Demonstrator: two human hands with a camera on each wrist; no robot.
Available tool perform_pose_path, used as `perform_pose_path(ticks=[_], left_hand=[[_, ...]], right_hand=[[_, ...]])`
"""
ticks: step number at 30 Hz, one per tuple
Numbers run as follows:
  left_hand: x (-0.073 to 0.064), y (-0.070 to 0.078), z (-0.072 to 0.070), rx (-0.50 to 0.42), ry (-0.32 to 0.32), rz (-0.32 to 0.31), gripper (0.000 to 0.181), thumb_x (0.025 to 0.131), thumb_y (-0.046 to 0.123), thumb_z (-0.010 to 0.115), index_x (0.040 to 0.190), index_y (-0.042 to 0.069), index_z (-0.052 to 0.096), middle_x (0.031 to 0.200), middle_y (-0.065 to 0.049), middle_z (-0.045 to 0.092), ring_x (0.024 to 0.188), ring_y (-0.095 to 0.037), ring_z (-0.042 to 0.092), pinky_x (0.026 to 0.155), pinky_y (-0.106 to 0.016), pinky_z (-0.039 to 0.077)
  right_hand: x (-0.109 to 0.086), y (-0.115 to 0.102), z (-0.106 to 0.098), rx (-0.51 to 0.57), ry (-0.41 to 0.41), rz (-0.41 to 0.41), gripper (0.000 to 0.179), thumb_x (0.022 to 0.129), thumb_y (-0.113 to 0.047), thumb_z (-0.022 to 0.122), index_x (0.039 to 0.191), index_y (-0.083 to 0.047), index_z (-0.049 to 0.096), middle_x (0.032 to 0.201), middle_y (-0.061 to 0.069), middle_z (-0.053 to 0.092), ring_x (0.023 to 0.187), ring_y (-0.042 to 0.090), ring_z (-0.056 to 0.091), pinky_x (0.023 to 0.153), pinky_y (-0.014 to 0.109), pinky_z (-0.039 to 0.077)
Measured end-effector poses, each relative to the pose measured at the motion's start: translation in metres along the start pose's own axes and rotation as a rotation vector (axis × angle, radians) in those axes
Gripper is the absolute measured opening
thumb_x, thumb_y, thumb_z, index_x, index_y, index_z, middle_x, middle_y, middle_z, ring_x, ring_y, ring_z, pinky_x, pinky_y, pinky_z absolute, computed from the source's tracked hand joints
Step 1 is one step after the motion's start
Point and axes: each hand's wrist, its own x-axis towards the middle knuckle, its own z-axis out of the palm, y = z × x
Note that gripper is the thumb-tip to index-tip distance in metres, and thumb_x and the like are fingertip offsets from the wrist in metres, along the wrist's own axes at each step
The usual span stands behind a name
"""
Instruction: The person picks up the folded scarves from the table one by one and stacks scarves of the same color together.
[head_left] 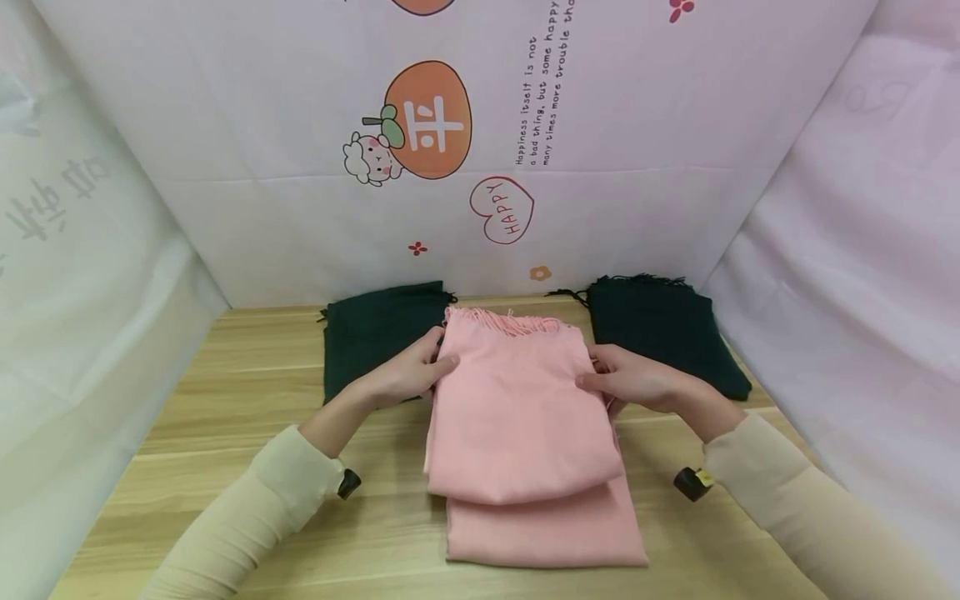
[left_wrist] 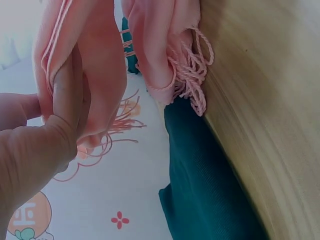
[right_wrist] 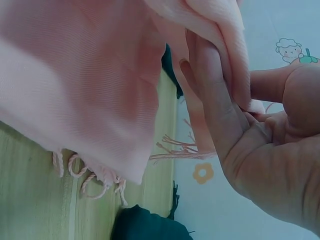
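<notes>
A pink fringed scarf (head_left: 525, 417) lies in folded layers at the middle of the table, its upper part lifted between both hands. My left hand (head_left: 411, 367) pinches the left edge, thumb on top and fingers beneath. On the opposite edge my right hand (head_left: 630, 377) pinches the cloth in the same way. In the left wrist view the fingers (left_wrist: 67, 95) reach under the fold, and pink fringe hangs beyond them. The right wrist view shows the scarf's lower layer (right_wrist: 85, 90) hanging beside the hand, its fringe near the wood.
Two dark green folded cloths with fringe lie at the back, one on the left (head_left: 375, 325) and one on the right (head_left: 660, 325). A printed white backdrop (head_left: 285, 225) stands behind the wooden table (head_left: 225, 400). White fabric walls (head_left: 97, 275) close both sides.
</notes>
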Motion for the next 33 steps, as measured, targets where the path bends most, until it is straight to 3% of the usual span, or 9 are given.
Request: perform_pose_path(ticks=[15,24,33], left_hand=[[0.001,-0.006,0.008,0.011,-0.025,0.001,0.043,0.111,0.020,0.046,0.146,0.005,0.025,0.119,-0.022,0.054,0.090,-0.023,0.068,0.079,-0.049,0.061],[-0.003,-0.005,0.017,-0.028,-0.057,-0.013,0.044,0.111,0.018,0.045,0.146,0.004,0.023,0.122,-0.022,0.052,0.094,-0.024,0.068,0.078,-0.046,0.061],[-0.005,-0.009,0.024,-0.046,-0.092,-0.019,0.039,0.112,0.016,0.043,0.143,0.003,0.025,0.117,-0.022,0.051,0.084,-0.024,0.068,0.070,-0.047,0.062]], right_hand=[[-0.014,0.007,-0.003,0.026,-0.042,0.019,0.049,0.105,-0.018,0.060,0.144,0.006,0.039,0.110,0.021,0.063,0.083,0.033,0.071,0.073,0.046,0.062],[-0.019,0.014,-0.002,0.066,-0.070,0.055,0.051,0.104,-0.016,0.061,0.146,0.005,0.038,0.110,0.023,0.063,0.083,0.036,0.072,0.074,0.049,0.062],[-0.027,0.021,0.001,0.112,-0.103,0.076,0.052,0.104,-0.016,0.061,0.145,0.006,0.037,0.111,0.024,0.063,0.086,0.038,0.072,0.076,0.050,0.062]])
